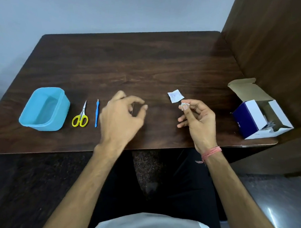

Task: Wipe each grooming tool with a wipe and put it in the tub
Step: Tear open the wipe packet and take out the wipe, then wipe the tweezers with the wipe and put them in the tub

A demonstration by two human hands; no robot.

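Note:
A light blue tub stands at the table's left with nothing visible inside. Right of it lie small scissors with yellow handles and a thin blue-handled tool. My left hand hovers just right of these with loosely curved fingers, blurred, holding nothing. A thin metal tool shows partly between its fingers on the table. My right hand pinches a small folded wipe between thumb and forefinger. A torn white sachet lies on the table just behind it.
An opened blue and white box with more sachets sits at the table's right edge. A wooden partition rises along the right side. The dark wooden table ends close to my lap.

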